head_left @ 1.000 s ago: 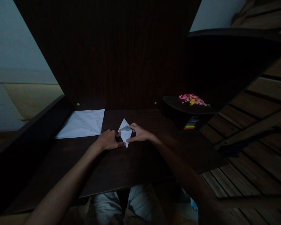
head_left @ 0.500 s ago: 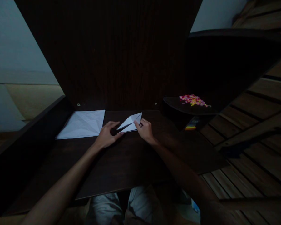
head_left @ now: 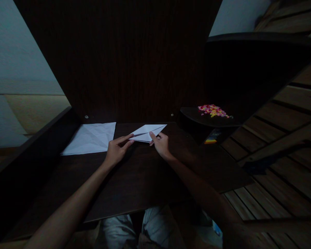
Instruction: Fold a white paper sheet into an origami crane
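Observation:
Between my hands is a folded white paper, a long diamond with a slit along its middle and a pointed tip to the right. My left hand pinches its left end between thumb and fingers. On the right part, my right hand grips the paper, thumb on top and fingers partly hidden beneath. Left of my left hand, a creased white paper sheet lies flat on the dark desk.
A small pile of pink, red and yellow pieces lies on a curved shelf at the right. Below it is a compartment with a yellow-edged item. A tall dark panel rises behind the desk, and a low side board borders its left.
The folded paper has closed flatter into a diamond, and its tip now points further right. My left fingers have come together on its left end.

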Motion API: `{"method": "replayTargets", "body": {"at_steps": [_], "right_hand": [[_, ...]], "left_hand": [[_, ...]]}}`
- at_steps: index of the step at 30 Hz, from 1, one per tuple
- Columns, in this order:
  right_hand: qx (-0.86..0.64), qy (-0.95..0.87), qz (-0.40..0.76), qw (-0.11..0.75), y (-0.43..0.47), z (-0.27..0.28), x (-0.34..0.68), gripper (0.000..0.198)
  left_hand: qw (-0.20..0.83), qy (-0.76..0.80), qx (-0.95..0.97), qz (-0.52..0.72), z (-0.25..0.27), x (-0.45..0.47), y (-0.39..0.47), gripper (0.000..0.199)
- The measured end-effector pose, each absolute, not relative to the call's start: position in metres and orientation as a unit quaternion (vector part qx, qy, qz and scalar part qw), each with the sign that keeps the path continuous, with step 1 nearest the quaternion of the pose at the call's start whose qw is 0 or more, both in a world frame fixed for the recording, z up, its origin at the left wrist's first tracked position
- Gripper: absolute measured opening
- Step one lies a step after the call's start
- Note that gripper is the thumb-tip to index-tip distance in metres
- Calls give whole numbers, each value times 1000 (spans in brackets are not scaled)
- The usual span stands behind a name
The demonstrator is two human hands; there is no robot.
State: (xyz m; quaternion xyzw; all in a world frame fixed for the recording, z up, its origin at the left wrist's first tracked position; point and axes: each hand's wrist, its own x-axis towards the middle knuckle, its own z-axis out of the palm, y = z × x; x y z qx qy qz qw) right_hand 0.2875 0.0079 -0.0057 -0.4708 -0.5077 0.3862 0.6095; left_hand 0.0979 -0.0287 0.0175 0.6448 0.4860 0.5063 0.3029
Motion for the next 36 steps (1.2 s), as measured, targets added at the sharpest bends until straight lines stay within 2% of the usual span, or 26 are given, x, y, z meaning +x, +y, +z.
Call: {"method": "replayTargets", "body": {"at_steps": [10, 14, 17, 20, 24, 26, 31, 36], "right_hand": [[-401, -410, 524, 629, 13, -8, 284, 34], [-377, -354, 591, 619, 9, -8, 279, 43], [-364, -338, 626, 601, 6, -7, 277, 40], [-356, -345, 669, 554, 3, -3, 278, 42], [-307, -341, 745, 484, -4, 6, 280, 48], [-280, -340, 762, 475, -6, 9, 280, 46], [-324, -371, 664, 562, -1, 6, 277, 38], [-357, -375, 538, 665, 5, 5, 281, 56]], "left_hand": [[250, 499, 626, 544, 22, 97, -31, 30], [262, 472, 629, 559, 21, 97, -31, 25], [279, 467, 611, 575, 20, 97, -30, 20], [328, 465, 564, 598, 19, 97, -27, 18], [453, 395, 474, 643, 18, 98, -24, 19], [504, 371, 450, 637, 18, 99, -24, 21], [538, 377, 455, 601, 17, 99, -24, 36], [520, 396, 470, 593, 14, 100, -21, 52]]}}
